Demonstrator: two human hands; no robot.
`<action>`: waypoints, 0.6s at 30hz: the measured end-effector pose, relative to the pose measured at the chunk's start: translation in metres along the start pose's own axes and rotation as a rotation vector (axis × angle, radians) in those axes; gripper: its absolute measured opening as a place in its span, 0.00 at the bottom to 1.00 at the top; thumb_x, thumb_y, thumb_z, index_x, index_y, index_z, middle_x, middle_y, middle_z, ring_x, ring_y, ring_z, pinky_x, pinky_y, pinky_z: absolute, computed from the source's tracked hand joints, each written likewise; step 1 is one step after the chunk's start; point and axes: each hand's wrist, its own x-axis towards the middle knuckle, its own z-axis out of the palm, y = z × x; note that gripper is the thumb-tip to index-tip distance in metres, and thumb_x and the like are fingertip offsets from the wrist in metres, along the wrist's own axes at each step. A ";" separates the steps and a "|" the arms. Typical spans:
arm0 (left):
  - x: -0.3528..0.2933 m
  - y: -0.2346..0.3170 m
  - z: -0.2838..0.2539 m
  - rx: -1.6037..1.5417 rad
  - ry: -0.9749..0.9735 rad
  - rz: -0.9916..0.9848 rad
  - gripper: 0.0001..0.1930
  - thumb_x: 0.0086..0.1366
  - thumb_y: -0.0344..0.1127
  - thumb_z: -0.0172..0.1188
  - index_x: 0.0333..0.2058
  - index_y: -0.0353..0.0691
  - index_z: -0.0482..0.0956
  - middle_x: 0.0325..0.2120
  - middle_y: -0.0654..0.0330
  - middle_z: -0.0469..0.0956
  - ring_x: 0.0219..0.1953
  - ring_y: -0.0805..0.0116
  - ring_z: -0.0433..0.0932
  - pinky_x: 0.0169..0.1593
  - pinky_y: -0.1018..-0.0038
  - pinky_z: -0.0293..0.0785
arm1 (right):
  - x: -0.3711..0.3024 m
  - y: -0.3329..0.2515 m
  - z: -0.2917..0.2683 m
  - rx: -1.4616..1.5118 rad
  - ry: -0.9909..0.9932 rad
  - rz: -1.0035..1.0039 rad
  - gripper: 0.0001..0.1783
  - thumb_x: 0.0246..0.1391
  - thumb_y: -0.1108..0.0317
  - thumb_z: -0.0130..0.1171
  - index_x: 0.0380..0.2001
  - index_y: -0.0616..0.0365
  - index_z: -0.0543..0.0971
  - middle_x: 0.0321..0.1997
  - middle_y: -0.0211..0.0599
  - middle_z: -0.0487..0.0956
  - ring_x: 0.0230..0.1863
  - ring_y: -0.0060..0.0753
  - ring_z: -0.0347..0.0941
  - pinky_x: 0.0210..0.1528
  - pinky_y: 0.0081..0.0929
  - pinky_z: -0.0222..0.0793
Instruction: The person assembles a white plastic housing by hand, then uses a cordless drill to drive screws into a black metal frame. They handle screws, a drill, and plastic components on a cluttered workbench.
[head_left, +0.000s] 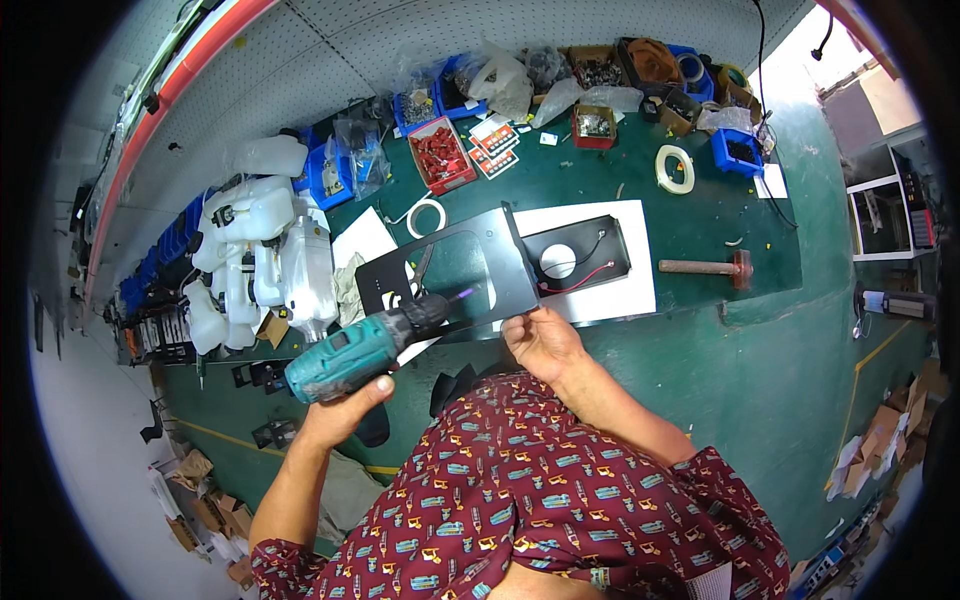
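My left hand (345, 412) is closed around the handle of a teal and black cordless drill (345, 358). The drill's bit points right, over a black metal frame (512, 268) with a large opening. At the frame's near right corner my right hand (543, 345) grips the edge with curled fingers. Just beyond that end lies a black shallow box (612, 250) with a white disc, a red wire and a black wire. The box rests on a white sheet (640, 292). Part of the frame's left end is hidden behind the drill.
Right of the sheet lies a hammer (700, 268). Tape rolls (675, 170), a box of red parts (440, 155) and blue bins (737, 150) stand farther back on the green table (560, 180). White plastic tanks (250, 210) crowd the left side.
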 end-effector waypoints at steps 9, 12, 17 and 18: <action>0.009 0.030 0.009 0.396 -0.077 0.035 0.20 0.64 0.39 0.74 0.52 0.40 0.82 0.43 0.61 0.85 0.44 0.70 0.81 0.50 0.69 0.80 | 0.001 0.002 0.002 0.014 0.000 -0.017 0.13 0.61 0.79 0.59 0.45 0.49 0.79 0.35 0.29 0.79 0.31 0.27 0.76 0.31 0.20 0.75; 0.010 0.037 0.012 0.401 -0.078 0.061 0.20 0.64 0.37 0.75 0.52 0.41 0.82 0.43 0.62 0.85 0.44 0.71 0.81 0.50 0.69 0.80 | 0.001 0.002 0.001 0.016 -0.013 -0.015 0.12 0.61 0.78 0.60 0.45 0.49 0.78 0.35 0.29 0.79 0.31 0.27 0.77 0.31 0.20 0.76; 0.014 0.065 0.016 0.581 -0.113 0.227 0.20 0.60 0.38 0.77 0.49 0.41 0.84 0.40 0.62 0.86 0.42 0.68 0.83 0.46 0.69 0.80 | 0.003 0.004 -0.001 -0.025 -0.007 -0.023 0.11 0.61 0.76 0.63 0.45 0.50 0.78 0.33 0.29 0.79 0.30 0.27 0.78 0.30 0.21 0.77; 0.018 0.069 0.011 0.704 -0.136 0.291 0.19 0.59 0.38 0.78 0.47 0.41 0.84 0.40 0.61 0.86 0.42 0.66 0.83 0.46 0.68 0.80 | 0.002 0.004 0.001 -0.031 0.006 -0.031 0.10 0.61 0.75 0.64 0.44 0.51 0.78 0.33 0.29 0.79 0.30 0.27 0.78 0.30 0.21 0.77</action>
